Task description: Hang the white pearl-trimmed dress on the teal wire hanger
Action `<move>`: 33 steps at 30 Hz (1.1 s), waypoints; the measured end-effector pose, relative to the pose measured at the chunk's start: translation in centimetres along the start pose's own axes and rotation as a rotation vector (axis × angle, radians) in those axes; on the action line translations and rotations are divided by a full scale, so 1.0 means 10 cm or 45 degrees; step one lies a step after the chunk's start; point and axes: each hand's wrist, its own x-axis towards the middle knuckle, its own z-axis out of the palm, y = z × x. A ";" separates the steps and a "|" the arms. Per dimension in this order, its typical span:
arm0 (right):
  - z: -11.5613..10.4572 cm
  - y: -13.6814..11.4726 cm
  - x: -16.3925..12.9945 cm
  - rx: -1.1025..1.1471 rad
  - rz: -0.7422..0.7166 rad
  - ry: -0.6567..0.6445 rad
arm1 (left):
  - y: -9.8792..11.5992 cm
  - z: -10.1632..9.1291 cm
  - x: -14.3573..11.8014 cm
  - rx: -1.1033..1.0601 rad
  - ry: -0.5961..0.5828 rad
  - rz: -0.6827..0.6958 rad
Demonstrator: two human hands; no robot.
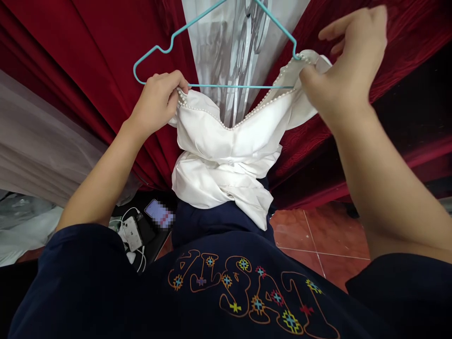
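A white satin garment [226,155] with a pearl-beaded neckline hangs in front of me, its lower part bunched against my dark blue shirt. My left hand [157,101] pinches the garment's left top corner by the bottom bar of a teal wire hanger [212,86]. At the hanger's right shoulder, my right hand [348,61] grips the garment's right top corner. The hanger's hook is out of view above.
Dark red curtains [81,61] and a sheer white panel [229,42] hang behind the hanger. A low black surface at lower left holds phones and white charging cables [132,233]. Red floor tiles [318,235] show at lower right. Pale grey fabric [38,150] lies at left.
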 end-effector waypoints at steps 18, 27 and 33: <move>-0.16 0.18 0.28 -0.588 0.332 -0.556 | 0.01 -0.06 0.00 -0.141 0.058 0.011; -0.15 -0.14 -0.15 -0.186 -0.219 -0.590 | -0.03 0.01 0.04 -0.063 0.192 -0.004; 0.28 -0.26 -0.08 0.179 -0.289 -0.611 | -0.08 0.08 -0.04 -0.156 0.248 -0.008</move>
